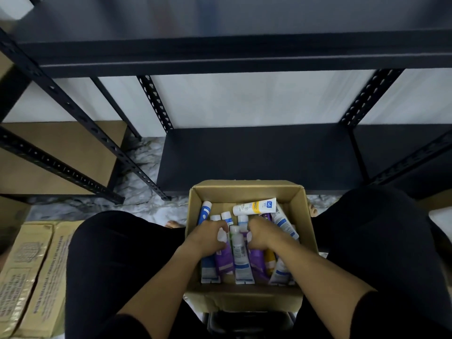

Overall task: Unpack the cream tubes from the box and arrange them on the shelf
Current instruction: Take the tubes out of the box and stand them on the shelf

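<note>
An open cardboard box [245, 190] stands between my knees and holds several cream tubes. A white and yellow tube [254, 206] lies across the far end. A blue tube [204, 212] leans at the left wall. My left hand [208, 237] is inside the box, its fingers curled round a purple tube with a white cap [222, 259]. My right hand [263, 234] is beside it, curled over another purple tube [256, 261]. A white tube with a blue band [241, 258] lies between the hands. The dark lower shelf [259, 155] sits bare just beyond the box.
A dark upper shelf [232, 52] runs overhead across the view. Slotted black uprights [155, 104] frame the bay. A taped cardboard carton [31, 272] lies on the marble floor at left. Brown boxes [63, 152] fill the neighbouring rack on the left.
</note>
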`<state>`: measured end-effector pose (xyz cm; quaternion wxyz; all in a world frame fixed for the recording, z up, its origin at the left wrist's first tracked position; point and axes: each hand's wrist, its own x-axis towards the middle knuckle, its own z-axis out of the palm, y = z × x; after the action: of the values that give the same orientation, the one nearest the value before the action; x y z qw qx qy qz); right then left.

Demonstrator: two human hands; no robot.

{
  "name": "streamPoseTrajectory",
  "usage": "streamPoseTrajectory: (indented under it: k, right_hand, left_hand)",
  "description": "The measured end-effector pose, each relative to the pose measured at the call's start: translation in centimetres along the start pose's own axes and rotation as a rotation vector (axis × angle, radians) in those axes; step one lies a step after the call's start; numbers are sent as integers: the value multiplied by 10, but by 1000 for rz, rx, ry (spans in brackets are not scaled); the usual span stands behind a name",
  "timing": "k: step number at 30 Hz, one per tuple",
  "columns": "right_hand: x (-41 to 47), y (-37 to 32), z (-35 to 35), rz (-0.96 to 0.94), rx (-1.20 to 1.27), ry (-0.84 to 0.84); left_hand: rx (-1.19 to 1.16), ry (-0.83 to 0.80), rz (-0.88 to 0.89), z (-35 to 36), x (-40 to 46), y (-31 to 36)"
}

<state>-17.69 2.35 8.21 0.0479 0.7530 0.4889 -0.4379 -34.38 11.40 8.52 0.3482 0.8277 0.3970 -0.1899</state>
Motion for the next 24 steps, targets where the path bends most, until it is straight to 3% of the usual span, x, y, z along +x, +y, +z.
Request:
streamPoseTrajectory:
  k: [9, 14, 18, 24]
  right_hand:
    - [-39, 29, -60, 109, 356, 253]
    - [-48, 46, -62, 137, 757, 409]
    - [-57, 44, -60, 146, 1111, 425]
    - [-74, 37, -60, 136, 1211, 368]
  left_hand:
    - [-27, 208, -38, -39, -25, 1]
    - [-292, 430, -76, -49, -39, 4]
    - [-512, 565, -166, -49, -42, 8]
    - [-1029, 503, -243, -49, -37, 7]
